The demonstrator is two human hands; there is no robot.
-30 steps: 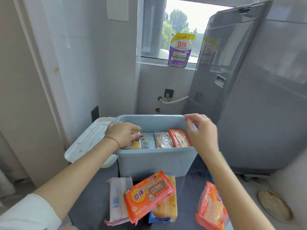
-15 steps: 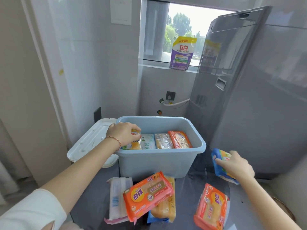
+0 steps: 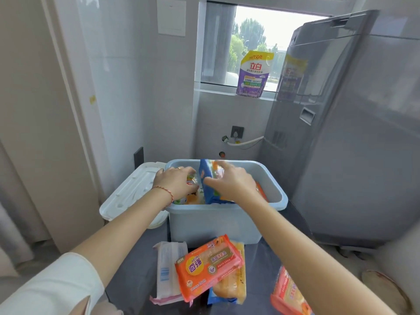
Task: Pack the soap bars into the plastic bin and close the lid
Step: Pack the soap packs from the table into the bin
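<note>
A pale blue plastic bin (image 3: 216, 221) stands on a dark table with wrapped soap bars inside. My right hand (image 3: 234, 183) holds a blue-wrapped soap bar (image 3: 208, 180) upright over the bin's middle. My left hand (image 3: 177, 183) rests on a yellow-green soap pack (image 3: 189, 198) at the bin's left end. The white lid (image 3: 129, 194) lies tilted to the left of the bin. In front of the bin lie an orange soap pack (image 3: 208, 266), a yellow one (image 3: 234, 285) under it, a white one (image 3: 167, 273), and another orange one (image 3: 288, 294) at the right.
A grey washing machine (image 3: 354, 133) stands close on the right. A purple detergent pouch (image 3: 254, 73) sits on the window sill behind. Walls close in at the left and back. A round brownish object (image 3: 384, 289) lies on the floor at the lower right.
My right hand picked up the blue soap bar from the table at the right and brought it over the bin. My left hand stayed at the bin's left end.
</note>
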